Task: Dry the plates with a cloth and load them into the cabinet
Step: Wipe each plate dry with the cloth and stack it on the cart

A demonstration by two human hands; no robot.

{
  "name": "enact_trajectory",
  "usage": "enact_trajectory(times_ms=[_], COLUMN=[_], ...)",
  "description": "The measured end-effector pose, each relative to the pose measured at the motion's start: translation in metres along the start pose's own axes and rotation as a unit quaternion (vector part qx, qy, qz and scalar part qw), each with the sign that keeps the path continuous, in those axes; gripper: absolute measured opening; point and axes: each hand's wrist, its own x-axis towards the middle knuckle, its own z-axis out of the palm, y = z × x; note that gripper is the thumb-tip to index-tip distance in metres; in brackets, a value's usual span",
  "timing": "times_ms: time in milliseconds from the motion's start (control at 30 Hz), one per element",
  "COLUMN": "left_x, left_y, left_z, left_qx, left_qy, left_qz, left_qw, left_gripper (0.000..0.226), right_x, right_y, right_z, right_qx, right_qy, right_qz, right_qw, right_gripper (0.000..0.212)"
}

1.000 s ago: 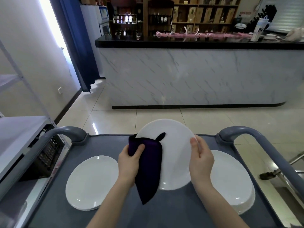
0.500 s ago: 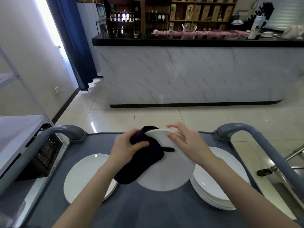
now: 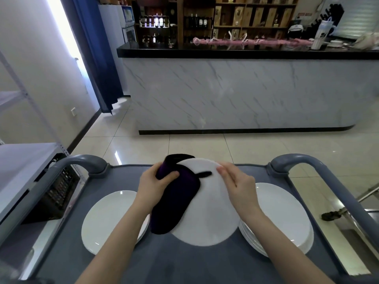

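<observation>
White plate [image 3: 207,218] held tilted above the middle of the cart [image 3: 184,263]. Purple cloth [image 3: 176,201] draped over its left half, left hand [image 3: 153,183] clenched round it. Right hand [image 3: 238,185] pinches the plate's far rim. Single plate [image 3: 108,220] lies cart-left; plate stack [image 3: 287,214] cart-right.

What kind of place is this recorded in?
Likely a bar or restaurant service area: a marble-fronted bar counter, shelves of wine bottles behind it, and a grey service cart carrying stacked white plates.
</observation>
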Motion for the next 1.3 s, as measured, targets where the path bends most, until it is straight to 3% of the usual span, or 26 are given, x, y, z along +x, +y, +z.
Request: enact_trajectory(times_ms=[167, 267, 333, 433, 567, 733, 800, 933, 1067, 1200, 1300], left_x=[-0.018, -0.033, -0.041, -0.037, -0.022, 0.006, 0.011, 0.014, 0.004, -0.019, -0.030], left_y=[-0.014, -0.016, -0.016, -0.016, -0.006, 0.029, 0.037, 0.035, 0.016, -0.004, -0.010], left_z=[0.017, 0.039, 0.050, 0.047, 0.023, 0.005, 0.008, 0.010, 0.011, 0.031, 0.039], left_qx=[-0.122, -0.193, -0.204, -0.140, -0.001, 0.149, 0.168, 0.088, -0.066, -0.191, -0.232], left_qy=[0.114, 0.132, 0.126, 0.097, 0.028, -0.113, -0.132, -0.007, 0.079, 0.101, 0.107], left_qz=[-0.091, -0.151, -0.168, -0.144, -0.042, 0.080, 0.107, 0.086, -0.042, -0.131, -0.154], left_qw=[0.982, 0.961, 0.956, 0.975, 0.999, 0.979, 0.971, 0.992, 0.994, 0.968, 0.955], left_gripper=[0.005, 0.014, 0.016, 0.019, 0.020, 0.033, 0.031, 0.019, 0.013, 0.017, 0.017], right_x=[-0.010, -0.011, -0.010, -0.004, 0.017, 0.037, 0.039, 0.034, 0.021, 0.009, 0.000], right_y=[0.001, 0.004, 0.009, 0.012, 0.003, -0.013, -0.016, -0.015, -0.011, -0.012, -0.010], right_z=[0.006, 0.014, 0.015, 0.000, -0.033, -0.033, -0.025, -0.020, -0.012, 0.009, 0.018], right_qx=[0.058, 0.092, 0.105, 0.066, 0.000, -0.120, -0.127, -0.063, 0.016, 0.073, 0.097], right_qy=[0.127, 0.217, 0.234, 0.185, 0.071, -0.160, -0.174, -0.086, 0.053, 0.211, 0.221], right_qz=[0.082, 0.158, 0.184, 0.150, 0.038, -0.039, -0.069, -0.076, -0.002, 0.113, 0.142], right_qw=[0.987, 0.959, 0.949, 0.969, 0.997, 0.979, 0.974, 0.991, 0.998, 0.968, 0.960], right_gripper=[0.018, 0.017, 0.019, 0.021, 0.019, 0.014, 0.012, 0.020, 0.017, 0.021, 0.024])
